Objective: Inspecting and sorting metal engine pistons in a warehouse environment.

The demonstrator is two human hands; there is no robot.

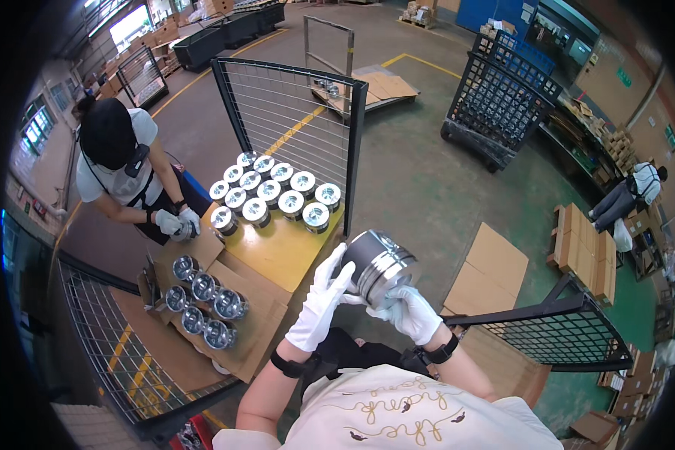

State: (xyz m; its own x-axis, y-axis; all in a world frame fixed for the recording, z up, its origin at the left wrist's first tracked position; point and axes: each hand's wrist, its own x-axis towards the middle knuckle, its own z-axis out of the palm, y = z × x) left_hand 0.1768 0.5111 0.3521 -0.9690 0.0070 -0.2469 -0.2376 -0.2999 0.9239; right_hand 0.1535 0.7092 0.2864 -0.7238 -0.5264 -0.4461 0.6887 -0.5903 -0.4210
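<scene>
A shiny engine piston (375, 261) with a dark skirt and bright ring grooves is lifted in front of my chest, tilted on its side. My left hand (324, 289), in a white glove, grips it around the skirt. From the other side my right hand (411, 315), also white-gloved, holds the grooved end, its fingertips pressed on the metal. Just left of my hands, several pistons (268, 192) stand in rows on a yellow board (266, 251). Closer to me, more pistons (204, 286) rest on brown cardboard (256, 319).
Across the cardboard a co-worker (120, 157) in white gloves handles another piston. A black wire-mesh panel (292, 105) rises behind the yellow board. Another mesh panel (555, 330) stands to my right, near flat cardboard (487, 268). Farther off is a mesh cart (495, 105) of parts.
</scene>
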